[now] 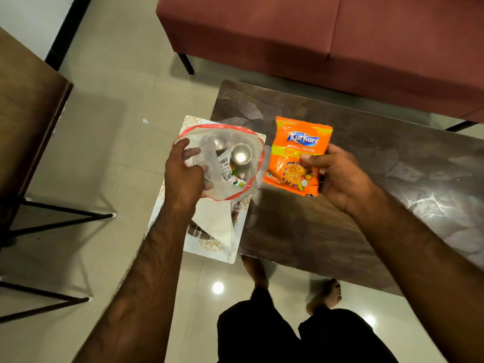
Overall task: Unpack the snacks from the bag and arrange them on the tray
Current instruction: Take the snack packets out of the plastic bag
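We log, largest first. Maroon sofa on dark legs, across the frame at 12 to 2 o'clock. Dark marbled coffee table, occupying 3 o'clock; its near left corner carries the tray. Wooden table on black metal legs at 9 o'clock. Glossy cream tiled floor beneath, reflecting ceiling lights.

White tray with gold floral corners, overhanging the coffee table's left edge, just left of centre; a folded white sheet lies on it, and much of it is masked by the bag and our left forearm.

Clear plastic bag with a red-trimmed mouth, held open above the tray. Through it we see two round steel bowls and a small packet bearing a barcode; its printing is too small to read.

Left hand: palm down, fingers curled shut around the bag's rim at its 9 o'clock side.

Right hand: thumb and fingers pinched on the right edge of an orange Kurkure snack packet, held face-up over the coffee table, just right of the bag. "Kurkure" reads clearly; the smaller lines are blurred.

Bare feet at 6 o'clock.
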`<action>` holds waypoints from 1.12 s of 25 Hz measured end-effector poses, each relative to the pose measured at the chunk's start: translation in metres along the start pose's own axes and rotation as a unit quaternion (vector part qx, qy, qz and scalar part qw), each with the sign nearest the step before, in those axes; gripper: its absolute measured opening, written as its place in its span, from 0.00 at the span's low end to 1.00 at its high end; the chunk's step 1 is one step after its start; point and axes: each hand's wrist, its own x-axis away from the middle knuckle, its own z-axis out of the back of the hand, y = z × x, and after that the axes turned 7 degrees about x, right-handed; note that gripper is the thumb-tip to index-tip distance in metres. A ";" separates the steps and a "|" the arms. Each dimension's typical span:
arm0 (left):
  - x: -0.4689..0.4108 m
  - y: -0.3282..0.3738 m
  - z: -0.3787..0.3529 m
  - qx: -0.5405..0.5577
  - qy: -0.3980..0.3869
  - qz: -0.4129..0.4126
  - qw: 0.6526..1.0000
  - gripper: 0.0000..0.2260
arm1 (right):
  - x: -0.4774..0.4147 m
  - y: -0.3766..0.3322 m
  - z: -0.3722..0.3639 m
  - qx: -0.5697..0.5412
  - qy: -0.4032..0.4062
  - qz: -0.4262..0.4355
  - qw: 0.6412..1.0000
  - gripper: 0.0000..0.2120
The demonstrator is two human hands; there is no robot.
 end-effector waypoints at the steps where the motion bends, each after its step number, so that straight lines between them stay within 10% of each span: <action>1: 0.000 -0.002 0.001 0.000 0.005 0.003 1.000 0.28 | -0.010 0.007 0.004 0.000 0.035 -0.022 0.999 0.15; 12: -0.005 -0.010 0.016 -0.033 0.000 -0.017 0.999 0.32 | -0.088 0.114 -0.025 0.071 0.060 -0.144 0.985 0.21; 15: -0.006 -0.014 0.019 -0.052 -0.003 -0.031 0.998 0.32 | -0.109 0.127 -0.034 0.088 0.082 -0.138 0.983 0.09; 28: 0.004 -0.014 0.018 -0.118 -0.029 -0.089 0.989 0.35 | -0.057 0.085 -0.025 0.200 0.132 0.007 0.971 0.19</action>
